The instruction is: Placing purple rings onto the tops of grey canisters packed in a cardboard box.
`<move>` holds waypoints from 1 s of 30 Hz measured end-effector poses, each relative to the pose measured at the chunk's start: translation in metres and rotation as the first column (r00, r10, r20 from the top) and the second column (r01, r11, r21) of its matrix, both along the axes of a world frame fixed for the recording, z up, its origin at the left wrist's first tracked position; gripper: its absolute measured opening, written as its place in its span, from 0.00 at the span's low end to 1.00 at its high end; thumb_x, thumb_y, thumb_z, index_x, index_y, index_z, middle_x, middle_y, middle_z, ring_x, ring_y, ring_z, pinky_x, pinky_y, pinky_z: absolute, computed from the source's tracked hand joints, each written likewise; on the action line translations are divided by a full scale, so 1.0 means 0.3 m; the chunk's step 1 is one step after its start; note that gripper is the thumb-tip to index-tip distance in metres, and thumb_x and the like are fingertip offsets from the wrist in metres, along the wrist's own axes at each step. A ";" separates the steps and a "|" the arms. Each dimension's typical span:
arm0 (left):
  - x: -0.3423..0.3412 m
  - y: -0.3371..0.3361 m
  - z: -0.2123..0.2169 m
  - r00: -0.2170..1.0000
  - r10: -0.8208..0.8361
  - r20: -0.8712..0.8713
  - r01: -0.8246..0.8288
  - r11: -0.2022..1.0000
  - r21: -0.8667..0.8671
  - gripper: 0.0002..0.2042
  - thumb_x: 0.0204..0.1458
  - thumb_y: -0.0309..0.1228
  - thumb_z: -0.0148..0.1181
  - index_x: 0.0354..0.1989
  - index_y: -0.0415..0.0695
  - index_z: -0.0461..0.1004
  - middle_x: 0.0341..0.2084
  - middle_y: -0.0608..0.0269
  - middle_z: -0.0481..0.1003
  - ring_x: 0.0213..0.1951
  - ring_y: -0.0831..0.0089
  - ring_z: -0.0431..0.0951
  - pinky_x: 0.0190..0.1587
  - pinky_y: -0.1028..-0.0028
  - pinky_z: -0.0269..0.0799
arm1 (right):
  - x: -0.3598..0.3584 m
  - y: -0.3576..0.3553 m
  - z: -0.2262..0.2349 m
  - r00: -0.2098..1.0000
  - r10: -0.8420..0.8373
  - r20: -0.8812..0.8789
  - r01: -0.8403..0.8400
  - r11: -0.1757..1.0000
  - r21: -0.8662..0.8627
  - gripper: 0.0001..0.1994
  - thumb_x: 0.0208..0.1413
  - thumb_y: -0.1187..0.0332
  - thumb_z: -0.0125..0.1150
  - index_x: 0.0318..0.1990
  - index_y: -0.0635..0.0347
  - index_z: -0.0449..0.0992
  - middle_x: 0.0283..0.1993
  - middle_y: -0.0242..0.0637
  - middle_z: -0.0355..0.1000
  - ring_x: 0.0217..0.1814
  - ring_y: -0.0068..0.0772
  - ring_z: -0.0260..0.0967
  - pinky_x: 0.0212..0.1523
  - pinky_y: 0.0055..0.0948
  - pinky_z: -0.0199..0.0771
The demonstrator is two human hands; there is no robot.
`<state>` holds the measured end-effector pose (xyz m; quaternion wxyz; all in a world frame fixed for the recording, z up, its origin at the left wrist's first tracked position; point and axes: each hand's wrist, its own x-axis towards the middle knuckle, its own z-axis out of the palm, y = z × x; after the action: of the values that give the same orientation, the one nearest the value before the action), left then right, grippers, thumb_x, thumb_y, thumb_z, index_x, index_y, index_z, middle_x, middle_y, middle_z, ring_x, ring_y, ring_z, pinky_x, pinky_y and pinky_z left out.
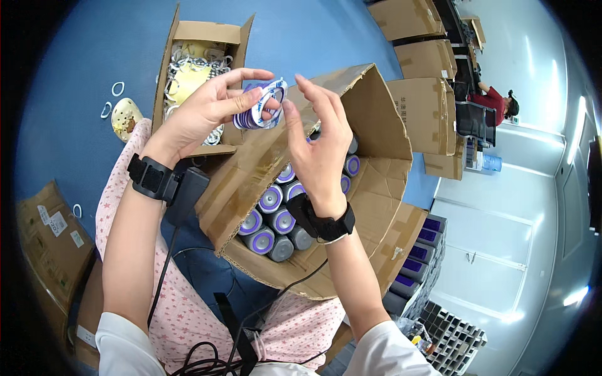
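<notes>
My left hand (210,106) holds a stack of purple-and-white flat rings (248,119) between thumb and fingers, with a fingertip poking through their middle. The front ring shows a white face with blue print. Beside the stack, my right hand (321,144) is open, thumb and fingers apart, with nothing visible in it. Its thumb tip is close to the rings; whether it touches them I cannot tell. Under my hands stands an open cardboard box (376,160) of grey cylinders (282,220) on end. Several carry a purple ring on top; a few are plain grey.
A smaller open carton (207,30) at upper left holds yellow sheets and loose white rings. White rings (118,88) and a yellow clog (126,118) are on the blue floor. Cables (213,357) cross my lap. Boxes (420,116) and a seated person (492,103) are at the right.
</notes>
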<state>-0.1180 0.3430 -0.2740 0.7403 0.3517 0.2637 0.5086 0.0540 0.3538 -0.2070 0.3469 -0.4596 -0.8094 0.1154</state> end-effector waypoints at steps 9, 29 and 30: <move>-0.033 -0.021 0.025 0.988 -0.134 0.079 0.133 0.991 0.014 0.24 0.56 0.34 0.55 0.59 0.37 0.59 0.36 0.62 0.76 0.39 0.78 0.75 0.48 0.77 0.69 | -0.011 0.080 0.025 0.983 0.108 -0.145 -0.151 0.933 -0.326 0.04 0.44 0.78 0.61 0.30 0.62 0.77 0.37 0.40 0.73 0.39 0.38 0.72 0.41 0.30 0.68; -0.110 -0.032 -0.020 0.954 0.300 -0.032 -0.293 0.896 -0.335 0.19 0.54 0.36 0.58 0.52 0.41 0.66 0.39 0.64 0.76 0.40 0.80 0.75 0.44 0.79 0.70 | -0.087 0.003 -0.084 0.971 0.224 0.079 -0.189 0.930 -0.315 0.05 0.48 0.81 0.55 0.32 0.64 0.68 0.36 0.42 0.65 0.37 0.45 0.66 0.36 0.34 0.67; -0.119 -0.024 -0.027 0.916 0.400 -0.015 -0.378 0.851 -0.364 0.19 0.55 0.34 0.56 0.53 0.40 0.66 0.40 0.64 0.75 0.42 0.81 0.75 0.46 0.79 0.70 | -0.081 0.004 -0.088 0.951 0.303 0.063 -0.262 0.895 -0.361 0.04 0.48 0.81 0.55 0.32 0.64 0.68 0.37 0.42 0.65 0.36 0.45 0.66 0.37 0.33 0.67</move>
<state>-0.1537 0.3358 -0.2820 0.6815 0.1341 0.3950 0.6013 0.0298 0.3550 -0.2333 0.1916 -0.3971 -0.8532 0.2787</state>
